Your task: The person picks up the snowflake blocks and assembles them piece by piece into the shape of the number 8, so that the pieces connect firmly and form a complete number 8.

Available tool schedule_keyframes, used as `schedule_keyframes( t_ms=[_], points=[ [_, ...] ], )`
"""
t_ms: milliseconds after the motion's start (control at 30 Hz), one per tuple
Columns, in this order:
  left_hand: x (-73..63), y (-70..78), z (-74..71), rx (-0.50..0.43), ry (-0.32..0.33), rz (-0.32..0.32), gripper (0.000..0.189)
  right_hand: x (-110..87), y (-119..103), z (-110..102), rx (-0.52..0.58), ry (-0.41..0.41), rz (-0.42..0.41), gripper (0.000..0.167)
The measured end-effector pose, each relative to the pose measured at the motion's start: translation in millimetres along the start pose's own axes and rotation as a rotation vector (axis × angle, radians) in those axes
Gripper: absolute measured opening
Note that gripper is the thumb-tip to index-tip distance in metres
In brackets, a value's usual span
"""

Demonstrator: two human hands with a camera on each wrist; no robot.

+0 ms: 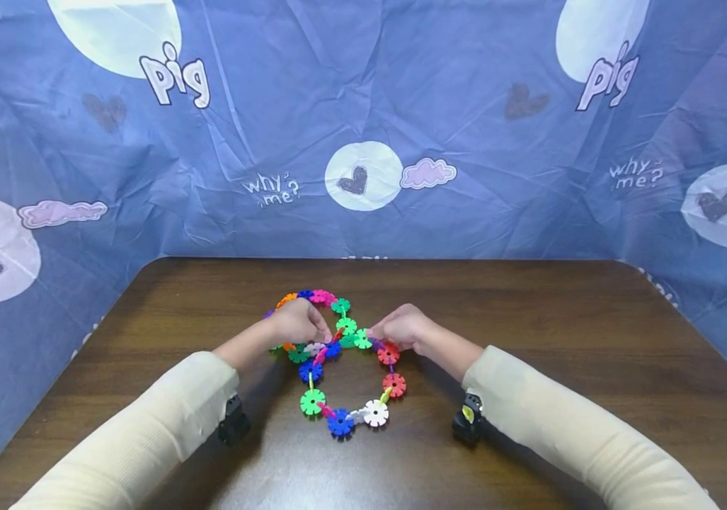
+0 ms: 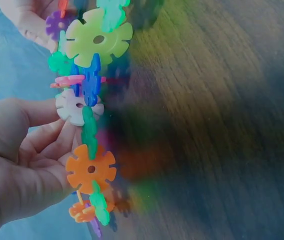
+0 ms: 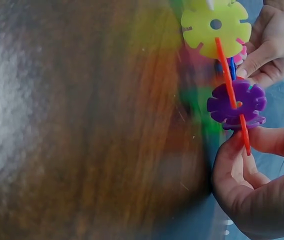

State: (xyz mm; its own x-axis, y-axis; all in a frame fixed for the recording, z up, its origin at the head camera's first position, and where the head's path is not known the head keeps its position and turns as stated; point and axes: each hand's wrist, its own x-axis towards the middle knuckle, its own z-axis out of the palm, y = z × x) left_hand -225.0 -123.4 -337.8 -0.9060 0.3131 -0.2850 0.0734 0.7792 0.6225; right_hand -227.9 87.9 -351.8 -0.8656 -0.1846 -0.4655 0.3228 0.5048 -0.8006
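Slotted plastic snowflake discs of many colours are joined edge to edge into a chain that lies in two loops on the table. Green discs (image 1: 347,326) sit where the loops meet. My left hand (image 1: 298,322) reaches over the back loop and pinches the chain, its fingertips by a blue disc (image 1: 333,348); in the left wrist view these fingers are at a white disc (image 2: 77,106). From the other side, my right hand (image 1: 404,326) pinches the chain by a green disc (image 1: 363,338). The right wrist view puts its thumb and finger under a purple disc (image 3: 238,102).
The front loop includes a white disc (image 1: 376,413) and a red disc (image 1: 393,384), lying toward me. Pink discs (image 1: 321,297) mark the back loop's far side. A brown wooden table (image 1: 529,304) bears everything, with a blue printed cloth (image 1: 497,212) hanging behind it.
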Motion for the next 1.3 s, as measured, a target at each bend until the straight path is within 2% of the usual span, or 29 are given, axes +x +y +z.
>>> schedule_keyframes(
  t_ms=[133, 233, 367, 467, 700, 900, 1167, 1233, 1300],
  points=[
    [2.5, -1.6, 0.2, -0.027, -0.010, -0.026, 0.011, -0.9, 1, 0, 0.003, -0.004, 0.007, 0.027],
    [3.9, -1.5, 0.4, -0.042, -0.029, -0.020, 0.011, -1.5, 1, 1, 0.008, -0.004, 0.004, 0.027],
    [5.3, 0.6, 1.4, -0.055, -0.087, 0.011, 0.012, -2.4, 1, 1, 0.004, 0.002, 0.014, 0.026],
    [5.9, 2.0, 2.4, -0.064, -0.104, -0.001, 0.012, -3.9, 2, 1, 0.006, 0.008, 0.017, 0.025],
    [8.0, 4.0, 5.2, -0.087, -0.072, -0.083, 0.012, -7.0, 4, 5, 0.040, 0.052, 0.009, 0.020],
    [10.7, 5.6, 3.9, -0.055, -0.037, -0.100, 0.013, -5.6, 3, 9, 0.076, 0.070, 0.031, 0.022],
    [12.9, 7.1, 5.6, -0.115, -0.063, -0.127, 0.014, -5.6, 8, 10, 0.073, 0.083, 0.054, 0.021],
    [13.5, 8.5, 5.5, -0.088, -0.067, -0.108, 0.013, -6.4, 9, 8, 0.081, 0.079, 0.050, 0.022],
    [13.4, 11.0, 5.3, -0.044, -0.054, -0.043, 0.011, -9.1, 10, 5, 0.087, 0.065, 0.046, 0.023]
  ],
)
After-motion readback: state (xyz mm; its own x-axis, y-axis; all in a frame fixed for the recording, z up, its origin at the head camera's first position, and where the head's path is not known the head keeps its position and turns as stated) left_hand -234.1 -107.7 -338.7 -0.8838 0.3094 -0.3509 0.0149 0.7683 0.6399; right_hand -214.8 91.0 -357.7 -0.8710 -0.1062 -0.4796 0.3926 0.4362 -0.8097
